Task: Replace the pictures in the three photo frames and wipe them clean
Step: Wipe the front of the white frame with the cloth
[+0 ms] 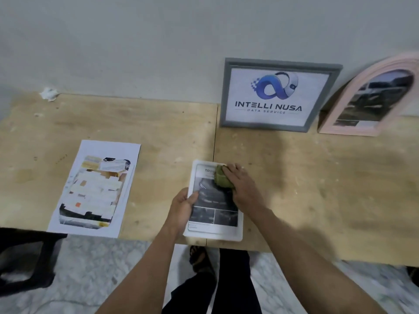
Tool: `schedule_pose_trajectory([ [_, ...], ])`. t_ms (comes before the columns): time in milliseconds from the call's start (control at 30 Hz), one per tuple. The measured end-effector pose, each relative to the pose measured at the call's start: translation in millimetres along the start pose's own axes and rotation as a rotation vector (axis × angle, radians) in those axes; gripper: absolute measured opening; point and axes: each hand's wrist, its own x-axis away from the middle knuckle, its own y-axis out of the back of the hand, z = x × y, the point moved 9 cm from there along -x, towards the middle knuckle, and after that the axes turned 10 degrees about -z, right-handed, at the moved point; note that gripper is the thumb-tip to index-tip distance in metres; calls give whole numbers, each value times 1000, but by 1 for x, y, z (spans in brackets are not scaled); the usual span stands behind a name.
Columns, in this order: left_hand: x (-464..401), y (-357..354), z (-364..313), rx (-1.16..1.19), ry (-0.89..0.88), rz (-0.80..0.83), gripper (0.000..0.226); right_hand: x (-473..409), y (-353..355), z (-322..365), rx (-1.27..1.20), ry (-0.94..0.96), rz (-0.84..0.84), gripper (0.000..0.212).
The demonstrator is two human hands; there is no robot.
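Currently wiping the flat white rectangular photo frame point(214, 200), laid face up across the seam of the pale plywood tabletop point(317, 189), near edge overhanging the front slightly. Right hand point(240, 184) pressed over a folded olive-green cloth point(223, 179) at the upper right corner of the glass, fingers curved down onto the cloth. Left hand point(183, 206) clamping the left border, thumb lying on the glass, fingers wrapped under the edge as far as can be judged. Likely faults from this position: smearing by the left thumb on glass already cleaned, so expect a second pass there; tipping or sliding off the table front if downward pressure moves toward the overhanging end while the left grip slackens; rocking over the board seam under uneven pressure. Grit on the scuffed plywood could also be picked up by the cloth and dragged across the glazing. Grey rectangular frame with a blue logo print point(280, 95) and pink arched frame with a dark picture point(371, 98) leaning upright against the wall, well apart from the work; a wide elbow sweep could topple either. Loose printed paper sheet point(95, 189) lying flat to the left, untouched.
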Motion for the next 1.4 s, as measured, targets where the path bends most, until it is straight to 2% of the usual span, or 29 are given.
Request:
schedule_pose_trajectory([
  [200, -12, 1, 7, 62, 57, -12, 15, 58, -25, 30, 98, 251, 37, 70],
  [300, -14, 2, 9, 125, 63, 2, 12, 98, -37, 44, 89, 452, 127, 58],
  [367, -14, 2, 12, 129, 74, 12, 12, 108, -35, 49, 31, 521, 204, 55],
  [433, -14, 3, 15, 160, 99, 5, 15, 88, -20, 51, -104, 453, 184, 57],
  [500, -17, 1, 17, 211, 136, 26, 33, 39, 3, 45, -183, 271, 18, 62],
  [567, -21, -1, 27, 238, 202, 43, 58, -11, 15, 37, -152, 75, -101, 65],
  [633, -22, 0, 32, 259, 233, 36, 57, -43, 4, 39, -103, -6, -75, 64],
  [733, -21, -1, 33, 280, 257, 46, 57, -37, -29, 62, -85, 110, 14, 63],
  [867, -27, 1, 33, 345, 242, 25, 59, 23, -48, 70, -164, 182, 59, 64],
  [967, -30, 0, 36, 340, 227, 32, 71, 73, -54, 76, -180, 293, 206, 58],
  [1033, -27, 1, 31, 263, 215, 28, 57, 98, -52, 85, -181, 392, 313, 59],
  [1100, -21, 6, 22, 190, 172, -1, 25, 103, -42, 89, -220, 402, 332, 65],
  [1167, -19, 9, 19, 188, 145, -5, 19, 85, -19, 85, -309, 269, 226, 69],
  [1233, -13, 9, 3, 207, 103, 25, 20, 50, 22, 82, -349, 143, 7, 66],
  [1333, -4, 7, -50, 143, -24, 23, 26, -19, 96, 94, -292, 84, -288, 58],
  [1400, 4, 3, -96, 127, -143, 26, 26, -61, 125, 106, -251, 57, -349, 62],
])
